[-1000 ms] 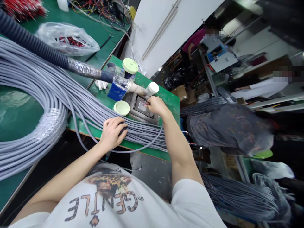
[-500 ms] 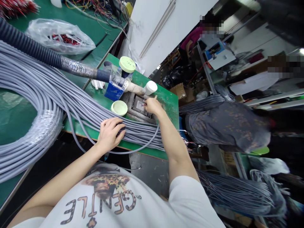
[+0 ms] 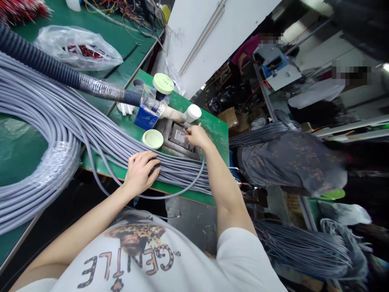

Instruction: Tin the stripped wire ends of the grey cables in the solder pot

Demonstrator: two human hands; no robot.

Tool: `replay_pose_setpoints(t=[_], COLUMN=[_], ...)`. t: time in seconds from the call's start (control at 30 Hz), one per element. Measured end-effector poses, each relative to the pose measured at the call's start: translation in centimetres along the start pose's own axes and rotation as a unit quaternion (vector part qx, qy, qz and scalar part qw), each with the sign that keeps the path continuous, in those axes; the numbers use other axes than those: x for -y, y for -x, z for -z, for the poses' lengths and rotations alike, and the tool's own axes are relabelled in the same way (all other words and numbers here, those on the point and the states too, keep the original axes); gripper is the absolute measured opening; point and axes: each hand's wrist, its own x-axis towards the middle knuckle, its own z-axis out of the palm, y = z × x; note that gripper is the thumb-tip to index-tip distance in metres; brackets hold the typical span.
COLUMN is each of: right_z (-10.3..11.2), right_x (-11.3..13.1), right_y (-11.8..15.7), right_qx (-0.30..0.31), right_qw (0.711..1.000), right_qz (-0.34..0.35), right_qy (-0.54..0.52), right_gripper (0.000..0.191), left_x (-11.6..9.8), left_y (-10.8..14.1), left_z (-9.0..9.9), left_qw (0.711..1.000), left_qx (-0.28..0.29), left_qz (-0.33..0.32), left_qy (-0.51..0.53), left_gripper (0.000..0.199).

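Observation:
My left hand (image 3: 141, 172) lies on a thick bundle of grey cables (image 3: 178, 168), its fingers apart and resting over the strands. My right hand (image 3: 197, 137) is closed in a pinch on the end of one grey cable (image 3: 194, 180), which loops up from the bundle under the wrist. Its fingertips are at a metal pot (image 3: 180, 136) with a shiny silvery surface, set in a dirty block. The wire tips are mostly hidden by the fingers. Close to the pot are an open pale-green tub (image 3: 152, 139) and a white jar (image 3: 193, 112).
A taped dark corrugated hose (image 3: 103, 87) ends over the pot beside a blue box (image 3: 146, 117). A lidded tub (image 3: 163, 83) stands behind. To the left lie the coiled cables (image 3: 39, 170) and a clear bag (image 3: 79, 46). A co-worker (image 3: 288, 162) bends at the right.
My right hand has shifted very slightly, and the reddish wire tips seen at its fingers before are now hard to see. The left hand stays on the bundle.

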Motion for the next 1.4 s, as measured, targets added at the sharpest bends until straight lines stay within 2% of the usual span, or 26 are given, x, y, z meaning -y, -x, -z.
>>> replay_pose_setpoints(t=[0.07, 0.1, 0.17, 0.23, 0.3, 0.37, 0.43, 0.47, 0.5, 0.57, 0.63, 0.67, 0.73, 0.87, 1.0, 1.2, 1.4], right_z=[0.3, 0.4, 0.3, 0.0, -0.5, -1.2, -1.9, -2.3, -2.7, -3.3, -3.9, -4.1, -4.5, -5.2, -5.8, -7.0, -7.6], right_x=[-0.5, -0.7, -0.8, -0.4, 0.4, 1.4, 2.4, 2.8, 3.3, 4.1, 4.7, 5.1, 5.6, 6.2, 6.5, 6.4, 6.0], right_y=[1.4, 2.4, 4.8, 7.5, 10.0, 12.2, 13.9, 14.6, 15.2, 16.1, 16.8, 17.1, 17.7, 18.4, 18.8, 19.5, 20.3], right_qx=[-0.016, -0.016, 0.001, 0.026, 0.054, 0.081, 0.104, 0.113, 0.123, 0.135, 0.14, 0.144, 0.158, 0.176, 0.143, 0.098, 0.098], right_qw=[0.988, 0.969, 0.901, 0.825, 0.768, 0.731, 0.706, 0.696, 0.688, 0.673, 0.661, 0.656, 0.649, 0.639, 0.629, 0.619, 0.613], right_qz=[0.001, -0.002, -0.006, 0.0, 0.017, 0.032, 0.044, 0.052, 0.06, 0.076, 0.087, 0.091, 0.097, 0.107, 0.109, 0.086, 0.048], right_qy=[-0.151, -0.246, -0.433, -0.565, -0.638, -0.677, -0.7, -0.707, -0.713, -0.723, -0.732, -0.735, -0.738, -0.742, -0.756, -0.775, -0.783], right_gripper=[0.014, 0.017, 0.034, 0.057, 0.074, 0.082, 0.085, 0.086, 0.088, 0.092, 0.094, 0.095, 0.096, 0.098, 0.093, 0.079, 0.076], left_x=[0.0, 0.0, 0.1, 0.0, -0.4, -1.3, -2.7, -3.5, -4.3, -5.7, -6.7, -7.1, -7.5, -8.0, -8.4, -8.9, -9.7], left_y=[0.0, 0.0, 0.0, -0.1, -0.1, -0.1, -0.1, -0.1, -0.1, -0.2, -0.3, -0.4, -0.4, -0.3, -0.2, 0.0, 0.3], left_z=[0.0, 0.0, 0.1, 0.2, 0.4, 0.7, 0.8, 0.8, 0.7, 0.5, 0.3, 0.2, 0.2, 0.3, 0.3, 0.0, -0.3], left_qw=[1.0, 1.0, 1.0, 1.0, 0.998, 0.989, 0.961, 0.934, 0.897, 0.799, 0.706, 0.674, 0.639, 0.632, 0.622, 0.602, 0.603], left_qx=[0.003, 0.004, 0.006, 0.004, -0.008, -0.028, -0.033, -0.02, 0.0, 0.046, 0.08, 0.091, 0.11, 0.111, 0.094, 0.094, 0.111], left_qz=[0.004, 0.005, 0.01, 0.017, 0.034, 0.069, 0.127, 0.166, 0.208, 0.288, 0.338, 0.349, 0.357, 0.376, 0.405, 0.384, 0.38], left_qy=[0.0, 0.0, 0.001, 0.013, 0.05, 0.126, 0.245, 0.317, 0.391, 0.525, 0.617, 0.645, 0.672, 0.669, 0.664, 0.693, 0.693], left_gripper=[0.018, 0.018, 0.018, 0.018, 0.017, 0.016, 0.018, 0.02, 0.023, 0.028, 0.029, 0.027, 0.024, 0.031, 0.033, 0.032, 0.032])
